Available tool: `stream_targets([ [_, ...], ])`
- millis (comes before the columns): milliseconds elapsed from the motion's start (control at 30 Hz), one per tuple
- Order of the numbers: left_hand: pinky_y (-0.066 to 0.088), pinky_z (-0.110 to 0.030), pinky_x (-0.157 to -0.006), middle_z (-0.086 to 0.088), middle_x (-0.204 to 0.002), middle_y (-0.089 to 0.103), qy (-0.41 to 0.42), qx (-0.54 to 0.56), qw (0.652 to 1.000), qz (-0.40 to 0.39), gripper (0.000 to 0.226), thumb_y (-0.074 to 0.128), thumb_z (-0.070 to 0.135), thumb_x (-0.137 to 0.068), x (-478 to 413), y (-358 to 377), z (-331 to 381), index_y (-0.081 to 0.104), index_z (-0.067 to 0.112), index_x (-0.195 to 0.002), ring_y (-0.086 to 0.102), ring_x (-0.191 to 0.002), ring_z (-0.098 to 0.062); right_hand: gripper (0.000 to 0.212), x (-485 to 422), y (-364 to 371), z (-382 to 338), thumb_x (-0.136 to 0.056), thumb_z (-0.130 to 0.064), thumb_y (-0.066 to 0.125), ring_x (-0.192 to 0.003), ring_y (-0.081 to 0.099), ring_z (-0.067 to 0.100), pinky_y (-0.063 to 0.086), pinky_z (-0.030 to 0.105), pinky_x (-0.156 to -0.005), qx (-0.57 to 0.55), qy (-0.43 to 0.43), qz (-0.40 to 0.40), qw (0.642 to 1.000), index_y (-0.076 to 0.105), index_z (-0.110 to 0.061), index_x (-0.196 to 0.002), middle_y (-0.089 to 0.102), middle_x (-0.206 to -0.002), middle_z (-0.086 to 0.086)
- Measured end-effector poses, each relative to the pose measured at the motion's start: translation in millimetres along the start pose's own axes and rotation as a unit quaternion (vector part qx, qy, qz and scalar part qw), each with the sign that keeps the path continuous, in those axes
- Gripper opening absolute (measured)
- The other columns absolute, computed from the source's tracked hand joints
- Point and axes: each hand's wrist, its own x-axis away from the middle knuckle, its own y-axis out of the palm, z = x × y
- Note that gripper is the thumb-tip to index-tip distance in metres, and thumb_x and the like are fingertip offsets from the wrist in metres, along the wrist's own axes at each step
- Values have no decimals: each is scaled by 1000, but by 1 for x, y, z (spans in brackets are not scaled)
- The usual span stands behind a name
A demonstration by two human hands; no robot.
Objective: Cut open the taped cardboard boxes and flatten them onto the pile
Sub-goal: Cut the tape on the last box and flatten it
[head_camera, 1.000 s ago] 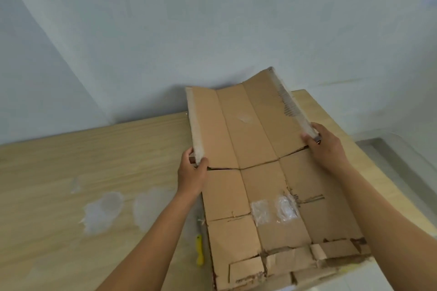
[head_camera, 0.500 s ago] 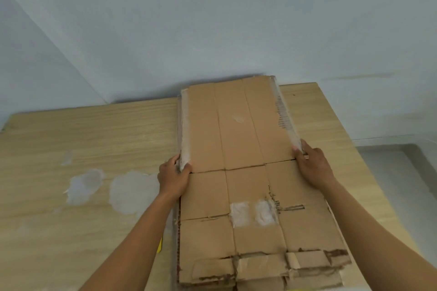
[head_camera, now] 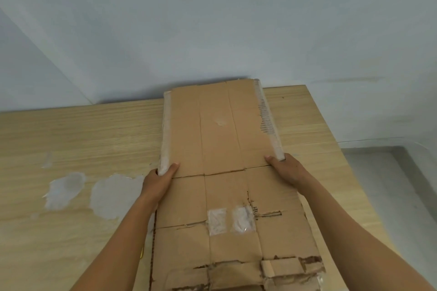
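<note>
As the flattened cardboard [head_camera: 220,130] lies on the desk [head_camera: 82,130], left hand [head_camera: 158,181] and right hand [head_camera: 287,169] each pinch a taped side edge, thumbs on top, probably to square it down.

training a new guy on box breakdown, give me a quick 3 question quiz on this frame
1. True or false: the flattened cardboard stands upright on its end.
2. Which hand grips a taped side edge of it? A) left hand only B) right hand only C) both
3. Fill in: the small thing peeking out by the cardboard's left edge, near the left forearm, is ____ in colour.

Key:
1. False: it lies stretched out over the wooden table.
2. C
3. Yellow
</note>
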Motion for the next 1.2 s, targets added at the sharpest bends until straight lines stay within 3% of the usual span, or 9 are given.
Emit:
stream_targets([
  [67, 49, -39, -94, -9, -123, 59, -17, 22, 1000, -10, 78, 66, 60, -78, -3, -2, 2, 48, 10, -135, 59, -105, -24, 90, -5, -2, 4, -59, -80, 55, -101, 61, 26, 50, 45, -93, -18, 10, -13, 1000, 57, -15, -121, 63, -114, 7],
  [233, 50, -44, -95, -11, -123, 60, -29, 36, 999, -28, 108, 72, 75, -56, -6, -4, -3, 47, 9, -137, 60, -104, -27, 66, -2, 5, 9, -78, -60, 64, -95, 63, 23, 53, 36, -84, -116, 29, -28, 992, 56, -10, -120, 65, -110, 8],
  [333, 49, -46, -96, -10, -126, 58, -21, 6, 1000, -14, 125, 62, 86, -39, -3, -7, -4, 45, 12, -139, 59, -108, -27, 80, 3, 10, 13, -66, -67, 68, -95, 66, 24, 54, 43, -88, -153, 22, -22, 988, 54, -13, -123, 66, -109, 7],
  [533, 48, -41, -94, -7, -127, 55, 23, 3, 1000, -17, 83, 63, 65, -78, 1, -1, -10, 41, 13, -139, 55, -108, -24, 95, 28, 12, 27, -60, -75, 67, -102, 62, 23, 53, 44, -89, -171, 20, 28, 985, 45, -18, -133, 60, -120, 5],
  [600, 48, -42, -95, -7, -126, 56, 33, -2, 999, -29, 83, 62, 66, -78, 1, -2, -10, 43, 13, -139, 56, -108, -24, 91, 40, 13, 27, -65, -74, 65, -105, 60, 23, 52, 45, -92, -159, 10, 57, 986, 44, -19, -135, 59, -124, 5],
  [700, 48, -43, -96, -7, -125, 58, 68, -12, 996, -56, 82, 61, 67, -78, 1, -3, -3, 45, 13, -138, 57, -109, -24, 64, 62, 12, 24, -82, -58, 60, -103, 60, 24, 51, 43, -91, -147, -25, 114, 982, 48, -17, -129, 60, -119, 7],
  [800, 43, -42, -103, -5, -134, 52, 117, -16, 989, -88, 72, 59, 54, -86, 5, 4, 8, 37, 16, -144, 52, -118, -23, 69, 86, 10, 29, -84, -61, 56, -112, 55, 21, 47, 41, -96, -138, -45, 162, 976, 40, -22, -139, 56, -128, 3],
  [900, 39, -36, -104, 0, -136, 50, 159, -24, 980, -121, 69, 59, 52, -88, 15, 14, 22, 36, 21, -145, 49, -119, -19, 90, 111, 5, 43, -72, -79, 50, -125, 47, 18, 40, 44, -105, -137, -60, 193, 970, 24, -36, -147, 47, -141, -6],
  [1200, 40, -28, -90, 1, -125, 57, 234, -40, 948, -212, 59, 61, 47, -89, 77, 103, 65, 45, 21, -139, 53, -109, -16, 65, 188, -61, 106, -86, -61, 52, -117, 52, 18, 41, 42, -104, -167, -24, 316, 934, 36, -33, -142, 54, -129, -7],
])
